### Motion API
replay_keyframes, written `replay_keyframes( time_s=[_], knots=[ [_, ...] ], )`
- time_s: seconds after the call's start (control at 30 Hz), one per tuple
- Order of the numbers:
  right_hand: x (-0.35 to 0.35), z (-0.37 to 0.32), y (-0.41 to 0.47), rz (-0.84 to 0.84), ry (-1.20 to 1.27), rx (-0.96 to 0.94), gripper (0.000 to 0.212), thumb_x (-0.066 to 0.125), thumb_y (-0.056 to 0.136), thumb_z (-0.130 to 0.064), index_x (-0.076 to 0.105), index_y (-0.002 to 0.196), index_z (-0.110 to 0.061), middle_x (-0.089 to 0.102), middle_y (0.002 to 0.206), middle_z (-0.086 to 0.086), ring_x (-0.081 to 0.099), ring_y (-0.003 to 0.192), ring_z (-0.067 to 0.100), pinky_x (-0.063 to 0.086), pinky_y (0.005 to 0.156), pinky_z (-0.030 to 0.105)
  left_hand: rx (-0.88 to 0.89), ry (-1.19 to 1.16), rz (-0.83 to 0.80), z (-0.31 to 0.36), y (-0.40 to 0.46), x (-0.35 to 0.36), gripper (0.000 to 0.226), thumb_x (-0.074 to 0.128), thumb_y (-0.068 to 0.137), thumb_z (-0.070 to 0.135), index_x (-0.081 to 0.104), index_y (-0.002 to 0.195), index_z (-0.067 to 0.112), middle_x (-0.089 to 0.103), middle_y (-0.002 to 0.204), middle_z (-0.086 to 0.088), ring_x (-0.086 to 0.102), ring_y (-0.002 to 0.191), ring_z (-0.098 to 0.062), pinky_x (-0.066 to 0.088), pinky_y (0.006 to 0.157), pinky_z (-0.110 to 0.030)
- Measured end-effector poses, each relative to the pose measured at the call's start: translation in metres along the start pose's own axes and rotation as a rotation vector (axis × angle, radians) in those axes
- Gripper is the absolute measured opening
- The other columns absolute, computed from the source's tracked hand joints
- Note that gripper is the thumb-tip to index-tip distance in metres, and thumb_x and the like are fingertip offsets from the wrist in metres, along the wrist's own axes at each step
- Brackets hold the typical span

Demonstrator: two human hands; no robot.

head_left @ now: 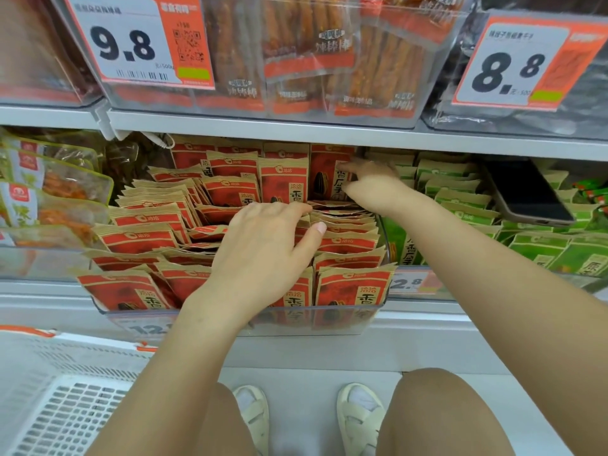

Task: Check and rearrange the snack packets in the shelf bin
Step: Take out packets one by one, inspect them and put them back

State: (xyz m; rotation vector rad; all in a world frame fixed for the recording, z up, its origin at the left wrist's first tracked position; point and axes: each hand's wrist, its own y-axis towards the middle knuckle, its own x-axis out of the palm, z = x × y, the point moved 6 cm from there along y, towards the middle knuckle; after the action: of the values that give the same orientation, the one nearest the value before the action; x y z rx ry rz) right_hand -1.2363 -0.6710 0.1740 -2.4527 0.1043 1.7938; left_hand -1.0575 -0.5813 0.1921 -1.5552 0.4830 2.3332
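From the head view I see the clear shelf bin (368, 319) on the middle shelf, full of red snack packets (138, 236) standing in rows. My left hand (263, 245) lies on top of the packets in the middle of the bin, palm down, fingers relaxed and a little spread, gripping nothing. My right hand (371, 184) reaches to the back right corner; its fingers curl on an upright red packet (325, 174) there. Green packets (460, 195) fill the next bin at the right, and a dark phone (526, 192) rests over them.
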Motion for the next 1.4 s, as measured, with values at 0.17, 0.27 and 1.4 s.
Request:
replay_keyframes(
  time_s=[0.17,0.27,1.4],
  knots=[
    [-0.007,0.000,-0.014,-0.100,0.115,-0.077,0.056,0.063,0.085,-0.052,0.054,0.135,-0.026,0.044,0.148,-0.001,0.038,0.137,0.021,0.024,0.116,0.039,0.001,-0.002,0.003,-0.001,0.001,0.000,0.050,0.032,0.102,0.051,0.046,0.144,0.029,0.054,0.142,0.005,0.042,0.135,-0.017,0.021,0.116,-0.036],
    [-0.010,0.004,-0.022,-0.226,0.182,-0.085,0.054,0.067,0.086,-0.035,0.052,0.137,-0.025,0.042,0.149,-0.003,0.039,0.135,0.016,0.029,0.099,0.021,-0.002,0.001,0.002,0.000,0.000,0.001,0.050,0.031,0.102,0.051,0.046,0.144,0.029,0.054,0.142,0.004,0.042,0.135,-0.018,0.021,0.116,-0.036],
    [-0.051,-0.013,-0.099,0.285,-0.016,-0.175,0.028,0.050,0.098,-0.023,0.068,0.119,-0.026,0.068,0.121,-0.001,0.061,0.112,0.023,0.047,0.091,0.033,0.003,-0.153,0.070,0.004,-0.031,-0.017,0.045,0.044,0.100,0.045,0.052,0.140,0.026,0.054,0.141,0.007,0.042,0.134,-0.014,0.034,0.113,-0.041]
  ],
)
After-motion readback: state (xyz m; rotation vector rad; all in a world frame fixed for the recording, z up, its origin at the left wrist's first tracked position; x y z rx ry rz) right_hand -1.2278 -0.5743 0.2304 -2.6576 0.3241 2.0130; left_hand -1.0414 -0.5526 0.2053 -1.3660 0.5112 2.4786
